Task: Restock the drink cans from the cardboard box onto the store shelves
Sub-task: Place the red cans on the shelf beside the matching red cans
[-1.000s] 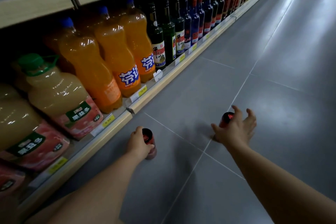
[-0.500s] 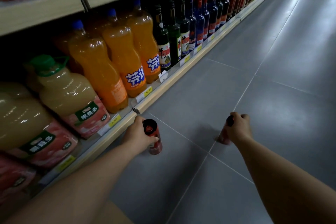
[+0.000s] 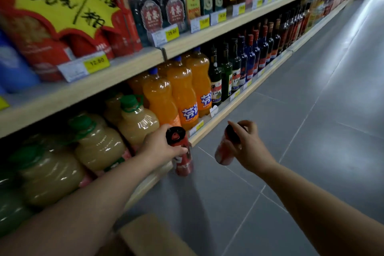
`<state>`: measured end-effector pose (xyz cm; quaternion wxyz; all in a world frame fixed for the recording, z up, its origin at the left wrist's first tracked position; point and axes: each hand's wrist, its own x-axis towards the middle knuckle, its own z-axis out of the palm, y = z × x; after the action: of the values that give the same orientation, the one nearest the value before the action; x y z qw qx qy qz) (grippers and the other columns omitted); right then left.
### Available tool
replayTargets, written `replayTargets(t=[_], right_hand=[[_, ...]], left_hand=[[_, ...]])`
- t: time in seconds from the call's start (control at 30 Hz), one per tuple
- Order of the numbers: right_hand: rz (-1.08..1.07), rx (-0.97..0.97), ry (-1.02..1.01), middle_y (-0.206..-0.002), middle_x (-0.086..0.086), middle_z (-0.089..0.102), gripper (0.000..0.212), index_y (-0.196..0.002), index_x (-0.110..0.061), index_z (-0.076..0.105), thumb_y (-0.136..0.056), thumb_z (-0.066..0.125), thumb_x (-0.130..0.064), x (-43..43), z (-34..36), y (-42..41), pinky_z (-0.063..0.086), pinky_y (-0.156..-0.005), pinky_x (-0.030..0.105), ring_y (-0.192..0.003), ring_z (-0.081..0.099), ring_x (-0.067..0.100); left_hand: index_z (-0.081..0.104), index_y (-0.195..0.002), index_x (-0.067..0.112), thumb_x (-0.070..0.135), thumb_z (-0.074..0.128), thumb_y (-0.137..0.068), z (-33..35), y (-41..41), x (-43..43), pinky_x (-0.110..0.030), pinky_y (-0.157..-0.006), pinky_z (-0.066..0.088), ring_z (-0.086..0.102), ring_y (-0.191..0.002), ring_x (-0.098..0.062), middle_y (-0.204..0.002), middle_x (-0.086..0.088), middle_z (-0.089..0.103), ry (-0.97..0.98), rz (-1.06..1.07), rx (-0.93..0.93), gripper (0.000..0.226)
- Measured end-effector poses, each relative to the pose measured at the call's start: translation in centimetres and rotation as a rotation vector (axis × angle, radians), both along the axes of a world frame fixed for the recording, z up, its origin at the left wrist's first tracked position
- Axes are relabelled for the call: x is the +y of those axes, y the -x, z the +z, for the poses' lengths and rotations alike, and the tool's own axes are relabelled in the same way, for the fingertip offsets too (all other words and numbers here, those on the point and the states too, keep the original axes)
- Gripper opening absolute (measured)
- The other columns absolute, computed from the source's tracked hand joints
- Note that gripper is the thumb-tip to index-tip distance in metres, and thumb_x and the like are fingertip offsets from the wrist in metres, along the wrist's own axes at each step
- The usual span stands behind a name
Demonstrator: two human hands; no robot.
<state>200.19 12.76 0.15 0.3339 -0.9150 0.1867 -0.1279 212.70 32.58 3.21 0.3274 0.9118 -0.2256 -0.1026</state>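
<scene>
Red cans in both hands: left hand point(image 3: 160, 147) wraps one can point(image 3: 181, 151) at the shelf lip point(image 3: 216, 129); right hand point(image 3: 249, 149) pinches another point(image 3: 223, 153) over the floor. Box point(image 3: 149, 237) below. Carrying step; next we need a free shelf slot, none visible.

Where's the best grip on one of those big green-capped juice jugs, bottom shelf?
Probably the green loop handle beside the cap of the juice jug, approached from the aisle side. The body is wide and smooth-looking, neighbours crowd both flanks, and the shelf above limits a top-down reach. Only its front and neck are exposed.
</scene>
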Motion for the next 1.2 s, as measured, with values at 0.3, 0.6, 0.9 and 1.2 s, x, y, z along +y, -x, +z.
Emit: replayTargets(t=[0.3, 0.6, 0.9, 1.2], right_hand=[[0.196, -0.324, 0.077, -0.130, 0.000, 0.047, 0.055, -0.132, -0.025, 0.050, -0.080, 0.066, -0.033, 14.2, 15.6, -3.2, 0.051, -0.090, 0.033, -0.111, 0.054, 0.017], [0.321, -0.407, -0.024, -0.112, -0.001, 0.058, 0.044, -0.114, -0.022, 0.065, -0.071, 0.073, -0.028, 28.3, 22.6, -5.1, 0.052, -0.088, 0.037, -0.098, 0.063, 0.021], [0.513, -0.416, -0.039, -0.114, 0.003, 0.059, 0.048, -0.118, -0.021, 0.064, -0.072, 0.075, -0.027, 40.7, 27.5, -6.9, 0.049, -0.096, 0.038, -0.103, 0.063, 0.020], [0.641, -0.429, -0.061, -0.133, 0.010, 0.046, 0.058, -0.132, -0.015, 0.051, -0.080, 0.069, -0.035, 54.9, 31.3, -13.2, 0.044, -0.102, 0.039, -0.117, 0.054, 0.028]], left_hand=[[0.059, -0.117, 0.020, 0.036, 0.083, -0.065, 13.2, 1.6, 14.4, -0.025, -0.083, 0.047, 0.062, -0.101, -0.014, -0.112, 0.003, 0.067, -0.004, 0.060, -0.127, 0.060], [0.067, -0.102, 0.021, 0.039, 0.085, -0.060, 21.2, 5.6, 30.8, -0.024, -0.076, 0.052, 0.065, -0.089, -0.009, -0.094, 0.006, 0.069, -0.020, 0.246, -0.199, 0.048], [0.064, -0.107, 0.022, 0.040, 0.082, -0.064, 24.6, 9.0, 44.0, -0.020, -0.076, 0.048, 0.063, -0.096, -0.009, -0.100, 0.010, 0.065, -0.035, 0.433, -0.225, 0.050], [0.065, -0.101, 0.025, 0.038, 0.085, -0.058, 23.8, 11.4, 53.6, -0.029, -0.082, 0.057, 0.066, -0.090, -0.005, -0.100, 0.010, 0.070, 0.062, 0.545, -0.130, 0.049]])
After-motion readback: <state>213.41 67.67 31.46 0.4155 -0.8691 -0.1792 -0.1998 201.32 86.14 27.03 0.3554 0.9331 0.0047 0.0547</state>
